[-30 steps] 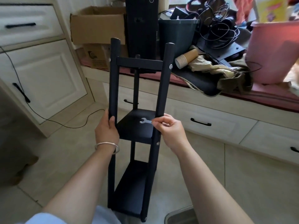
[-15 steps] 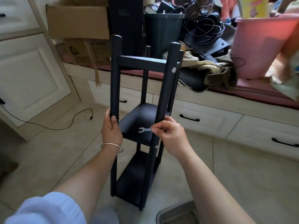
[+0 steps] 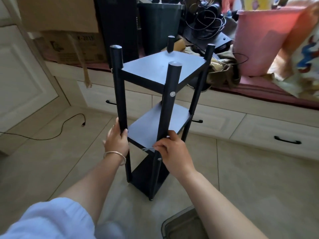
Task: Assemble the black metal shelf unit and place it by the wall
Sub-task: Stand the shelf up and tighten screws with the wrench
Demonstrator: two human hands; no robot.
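On the beige tiled floor (image 3: 241,178) the black three-tier metal shelf unit (image 3: 160,107), tilted a second ago, now stands upright; left hand (image 3: 116,140) grips its post, right hand (image 3: 172,152) pinches a small silver spanner (image 3: 147,149) — assembly looks done.

shelf unit (image 3: 160,107) upright on floor | left hand (image 3: 117,140) grips post | right hand (image 3: 174,152) pinches wrench (image 3: 148,149)

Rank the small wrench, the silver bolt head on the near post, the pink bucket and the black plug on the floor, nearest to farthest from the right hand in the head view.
From the right hand:
1. Small wrench, pinched in its fingers, pointing left.
2. Silver bolt head, up the near post.
3. Black plug, on the floor far left.
4. Pink bucket, on the bench, upper right.
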